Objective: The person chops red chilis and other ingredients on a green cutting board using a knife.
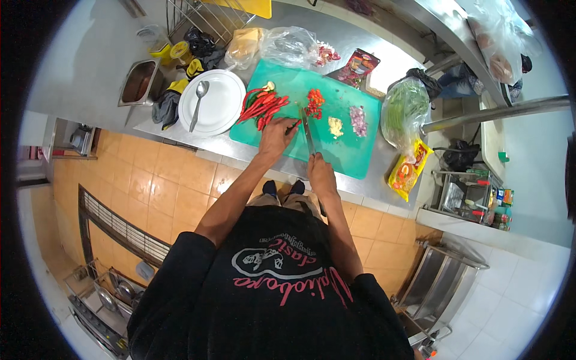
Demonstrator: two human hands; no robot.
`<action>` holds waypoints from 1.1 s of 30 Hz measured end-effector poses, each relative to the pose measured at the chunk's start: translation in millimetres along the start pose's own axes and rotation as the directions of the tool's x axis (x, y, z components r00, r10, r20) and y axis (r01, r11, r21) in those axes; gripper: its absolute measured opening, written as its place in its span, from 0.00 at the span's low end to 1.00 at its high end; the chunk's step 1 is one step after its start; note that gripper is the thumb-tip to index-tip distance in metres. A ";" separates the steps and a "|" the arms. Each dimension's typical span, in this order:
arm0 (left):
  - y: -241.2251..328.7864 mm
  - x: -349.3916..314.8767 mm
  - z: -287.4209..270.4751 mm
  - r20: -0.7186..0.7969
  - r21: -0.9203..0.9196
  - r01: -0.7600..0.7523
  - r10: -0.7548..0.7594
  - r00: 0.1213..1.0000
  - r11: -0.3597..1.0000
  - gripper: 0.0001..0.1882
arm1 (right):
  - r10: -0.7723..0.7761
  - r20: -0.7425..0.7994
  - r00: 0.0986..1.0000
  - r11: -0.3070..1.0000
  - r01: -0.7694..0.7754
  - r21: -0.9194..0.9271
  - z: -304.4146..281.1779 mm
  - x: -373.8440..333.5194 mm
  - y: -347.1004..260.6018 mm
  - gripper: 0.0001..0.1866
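A green cutting board (342,159) lies on the steel counter in front of me. My right hand (321,173) is closed round the handle of a kitchen knife (308,135), its blade pointing away from me. Beside the blade, my left hand (277,135) presses a red chili (295,128) to the board with bent fingers. Whole red chilies (264,108) are heaped at the board's left. Cut red chili (314,101) lies by the knife tip. Farther right are a small pile of chopped garlic (335,126) and chopped shallots (358,120).
Left of the board stands a white plate (225,99) with a spoon (199,105) on it. Behind the board are a clear plastic bag (289,45) and a dark pouch (359,67). A bag of green vegetables (403,114) and a yellow packet (409,171) lie at the right.
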State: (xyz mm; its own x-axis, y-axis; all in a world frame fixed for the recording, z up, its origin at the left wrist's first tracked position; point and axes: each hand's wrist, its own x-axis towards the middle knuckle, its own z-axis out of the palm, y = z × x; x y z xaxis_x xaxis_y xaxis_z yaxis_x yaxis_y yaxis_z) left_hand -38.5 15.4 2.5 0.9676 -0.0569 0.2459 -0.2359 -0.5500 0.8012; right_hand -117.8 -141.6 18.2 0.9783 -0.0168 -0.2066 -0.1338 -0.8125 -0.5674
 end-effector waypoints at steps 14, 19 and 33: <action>-16.0 20.4 10.8 -0.071 -0.020 -0.045 0.044 0.997 0.999 0.09 | 0.035 0.033 0.999 0.996 -0.032 -0.081 1.2 -5.8 -9.7 0.17; -12.0 22.4 12.1 -0.033 0.019 0.079 -0.078 0.996 0.997 0.07 | 0.035 0.030 0.999 0.996 -0.032 -0.087 3.3 -7.4 -10.7 0.17; -17.1 24.9 16.8 -0.031 -0.024 0.120 -0.121 0.992 0.992 0.07 | 0.098 0.078 0.992 0.994 -0.093 -0.059 5.9 7.9 -19.3 0.16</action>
State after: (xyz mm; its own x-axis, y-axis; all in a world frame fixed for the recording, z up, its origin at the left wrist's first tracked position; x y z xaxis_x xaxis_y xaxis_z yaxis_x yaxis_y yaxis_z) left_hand -8.8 9.5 -14.3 0.9858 0.0355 0.1641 -0.1203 -0.5323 0.8379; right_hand -108.4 -122.6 22.8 0.9452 -0.0506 -0.3226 -0.2147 -0.8406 -0.4973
